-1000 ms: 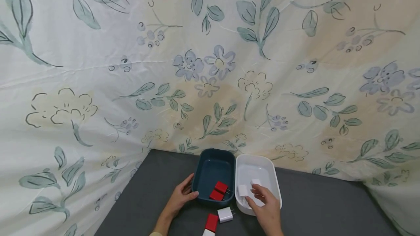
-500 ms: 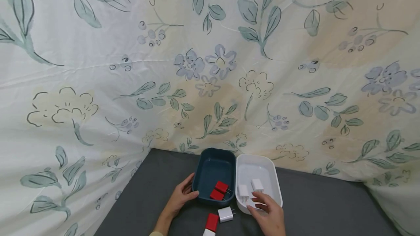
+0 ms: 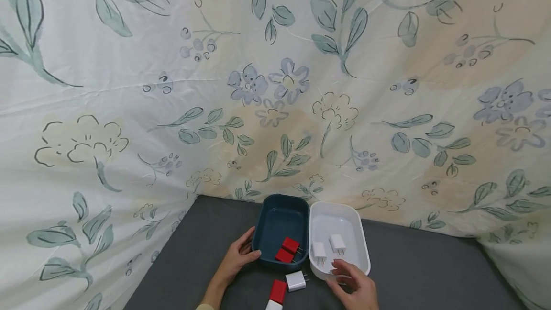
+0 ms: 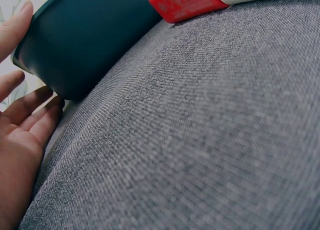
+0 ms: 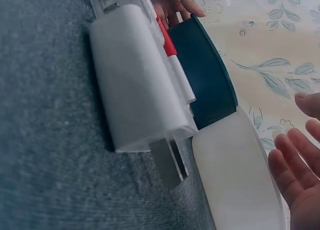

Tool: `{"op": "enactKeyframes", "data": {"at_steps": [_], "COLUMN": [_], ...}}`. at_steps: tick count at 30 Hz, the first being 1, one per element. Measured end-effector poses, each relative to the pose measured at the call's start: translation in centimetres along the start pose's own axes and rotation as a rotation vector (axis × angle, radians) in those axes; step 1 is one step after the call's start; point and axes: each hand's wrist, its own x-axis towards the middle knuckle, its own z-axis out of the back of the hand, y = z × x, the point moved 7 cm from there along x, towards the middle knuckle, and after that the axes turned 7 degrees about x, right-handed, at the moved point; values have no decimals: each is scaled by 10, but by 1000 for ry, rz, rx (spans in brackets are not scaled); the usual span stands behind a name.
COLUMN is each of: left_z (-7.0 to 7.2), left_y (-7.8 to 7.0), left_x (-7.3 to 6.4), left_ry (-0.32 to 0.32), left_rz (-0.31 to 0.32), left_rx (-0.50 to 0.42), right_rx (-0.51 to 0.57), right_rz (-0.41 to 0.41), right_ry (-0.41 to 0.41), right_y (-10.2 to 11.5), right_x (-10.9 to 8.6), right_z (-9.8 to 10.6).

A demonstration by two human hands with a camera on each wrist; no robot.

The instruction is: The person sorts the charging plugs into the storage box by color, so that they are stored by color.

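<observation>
My left hand (image 3: 234,258) holds the near left corner of a dark blue tub (image 3: 259,236). In the left wrist view its thumb lies at the rim and its fingers touch the outer wall. Two red plug adapters (image 3: 287,249) lie inside the tub. My right hand (image 3: 356,287) holds nothing; its loosely bent fingers are over the near edge of a white tub (image 3: 363,238). That tub contains two white plug adapters (image 3: 337,242), prongs toward me. In the right wrist view, the right hand (image 5: 302,175) is apart from the tub's outer wall.
In front of the tubs, a white plug adapter (image 3: 295,281) and a red one (image 3: 277,292) lie on the dark grey cloth (image 3: 413,271). Another white one (image 3: 274,305) is cut off by the frame's bottom. A floral fabric sheet (image 3: 275,157) hangs behind the tubs.
My right hand has drawn back toward me from the white adapters to the white tub's near edge, uncovering the right-hand adapter there. My left hand and both tubs have stayed put.
</observation>
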Motion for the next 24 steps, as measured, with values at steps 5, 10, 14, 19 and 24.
{"op": "enactKeyframes", "data": {"at_steps": [5,10,14,19,24], "left_z": [0,0,0,1,1], "left_y": [-1,-1,-1,1,1], "left_x": [0,0,-1,0,2], "left_ry": [-3,-12,-3,-13,-15], "left_rz": [-10,1,-16,-2,-2], "left_rx": [8,7,15,10,6], "right_rx": [-15,-2,46,93,80], "right_rz": [14,-27,-56,-78,-106], "right_ry": [-3,3,24,41,106], "right_y": [-1,-5,-7,-8,-10], "right_x": [-5,-11,-15,-19,-23], "right_z": [3,4,3,0,-1]}}
